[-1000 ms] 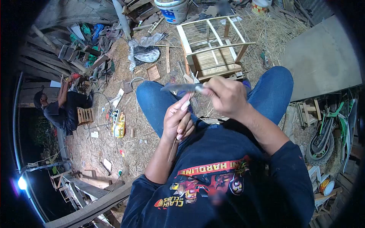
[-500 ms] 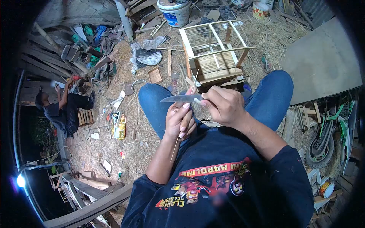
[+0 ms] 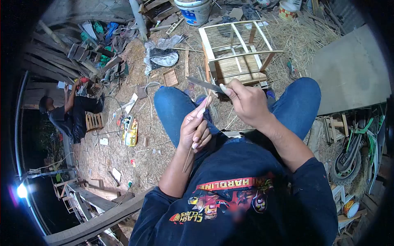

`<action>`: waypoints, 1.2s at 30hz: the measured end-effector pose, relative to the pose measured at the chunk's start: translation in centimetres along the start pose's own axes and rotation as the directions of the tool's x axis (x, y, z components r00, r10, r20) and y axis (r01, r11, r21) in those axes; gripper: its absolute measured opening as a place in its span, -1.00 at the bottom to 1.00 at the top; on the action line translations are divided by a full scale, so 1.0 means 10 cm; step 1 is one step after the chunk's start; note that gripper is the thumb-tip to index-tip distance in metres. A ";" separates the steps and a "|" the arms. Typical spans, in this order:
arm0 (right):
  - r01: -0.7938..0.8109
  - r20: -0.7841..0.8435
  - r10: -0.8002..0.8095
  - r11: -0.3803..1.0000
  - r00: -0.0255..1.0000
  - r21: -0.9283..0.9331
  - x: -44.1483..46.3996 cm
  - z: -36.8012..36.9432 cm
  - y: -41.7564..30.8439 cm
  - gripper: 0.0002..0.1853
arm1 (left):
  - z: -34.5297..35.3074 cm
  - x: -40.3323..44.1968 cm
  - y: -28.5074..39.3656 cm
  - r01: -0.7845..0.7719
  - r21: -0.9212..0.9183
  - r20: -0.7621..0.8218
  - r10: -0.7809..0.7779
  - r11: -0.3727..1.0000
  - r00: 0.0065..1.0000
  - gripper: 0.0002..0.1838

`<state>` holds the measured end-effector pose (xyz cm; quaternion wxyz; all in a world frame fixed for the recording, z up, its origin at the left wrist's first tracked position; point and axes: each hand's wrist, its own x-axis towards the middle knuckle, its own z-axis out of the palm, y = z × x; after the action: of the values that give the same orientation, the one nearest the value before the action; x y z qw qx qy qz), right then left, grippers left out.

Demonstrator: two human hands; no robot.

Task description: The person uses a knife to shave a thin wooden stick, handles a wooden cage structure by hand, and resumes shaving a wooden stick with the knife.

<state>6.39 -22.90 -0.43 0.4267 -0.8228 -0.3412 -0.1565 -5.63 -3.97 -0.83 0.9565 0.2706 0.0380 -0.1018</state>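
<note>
My left hand (image 3: 195, 129) is closed around a thin bamboo stick (image 3: 187, 160), whose lower end sticks out below the palm toward the forearm. Its upper end shows just past the fingertips. My right hand (image 3: 248, 102) grips a knife (image 3: 204, 84), the thumb laid along the base of the blade and the handle hidden in the fist. The blade points left and slightly up, just above the upper end of the stick. Beyond the hands stands a wooden frame (image 3: 242, 78) with thin slats along its sides.
At the left a person (image 3: 72, 108) sits holding a red tool. A small wooden box (image 3: 170, 77), a yellow packet (image 3: 130, 132) and shavings lie on the ground. A bucket (image 3: 193, 13) stands at the back, a large board (image 3: 349, 69) and a motorbike wheel (image 3: 345, 164) at the right.
The knife has moved up and away along the stick, its tip now angled upward instead of level across my left fingers. My left hand keeps its hold on the stick.
</note>
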 end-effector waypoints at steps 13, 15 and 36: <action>-0.566 0.476 0.309 0.526 0.823 0.635 0.50 1.27 -0.03 -0.66 | -0.59 -0.20 0.40 0.060 0.410 -0.326 0.085 0.910 0.942 -0.50; -0.547 0.491 0.272 0.589 0.828 0.595 0.60 1.47 0.01 -0.69 | -0.67 -0.21 0.47 0.115 0.567 -0.442 0.184 0.816 0.878 -0.56; -0.516 0.608 0.302 0.830 0.734 0.211 0.83 1.70 0.30 -0.83 | -1.03 0.00 0.88 0.295 0.824 -0.547 0.539 0.484 0.641 -0.73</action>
<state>13.87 -6.77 -7.63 0.4798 -0.7926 -0.2786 0.2529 -3.92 8.80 -5.08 0.5784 0.7291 0.3537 0.0939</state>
